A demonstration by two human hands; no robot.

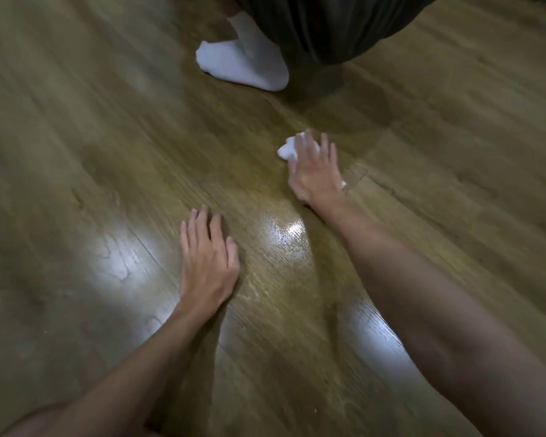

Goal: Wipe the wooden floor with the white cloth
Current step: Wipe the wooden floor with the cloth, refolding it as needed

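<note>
The wooden floor (108, 137) fills the view, brown planks with bright glare patches. My right hand (314, 167) presses flat with straight fingers on the white cloth (287, 149), a small crumpled piece that shows past my fingers on the left and at a corner by my wrist. Most of the cloth is hidden under my palm. My left hand (207, 258) rests flat on the floor nearer to me, fingers straight and spread, holding nothing. A wet-looking shiny streak (284, 234) lies between the two hands.
Another person's foot in a white sock (243, 63) stands on the floor just beyond my right hand, with dark trousers (328, 23) above it. Bare floor stretches to the left and right.
</note>
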